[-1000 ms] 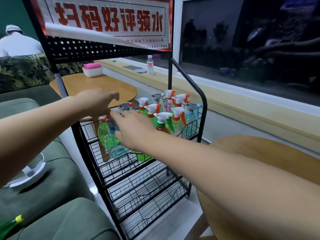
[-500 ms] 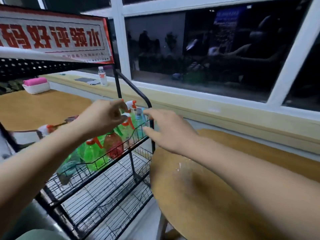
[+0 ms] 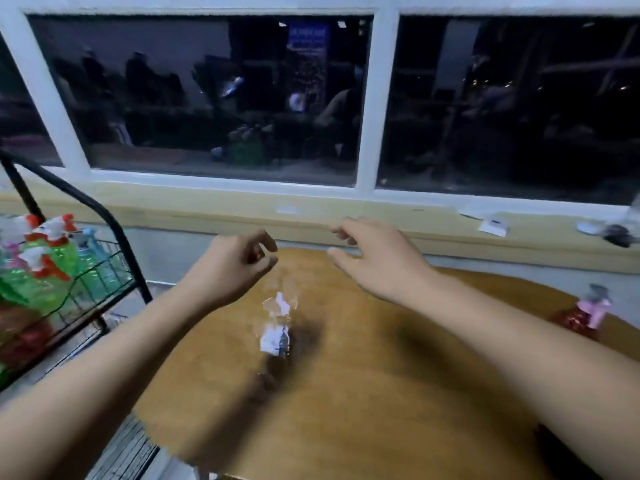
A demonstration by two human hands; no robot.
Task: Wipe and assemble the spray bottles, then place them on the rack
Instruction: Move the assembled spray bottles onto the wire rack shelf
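Both my hands hover empty over the round wooden table [image 3: 381, 393]. My left hand [image 3: 235, 268] has loosely curled fingers and holds nothing. My right hand [image 3: 377, 258] has relaxed, spread fingers and holds nothing. Between and below them a blurred, clear, crumpled-looking object [image 3: 277, 327] with white patches sits on the table. At the table's right edge is a red spray bottle [image 3: 581, 315] with a pink and grey trigger head. At the far left the black wire rack [image 3: 104, 268] carries several green, blue and red spray bottles [image 3: 45, 258] with white and red heads.
A yellow ledge [image 3: 311, 220] runs below the dark windows behind the table, with papers [image 3: 491, 225] and small dark items [image 3: 616, 233] at its right end. Grey floor shows between rack and table.
My view has swung right, from the rack to the table. Both hands have left the bottles on the rack and now hang empty above the table.
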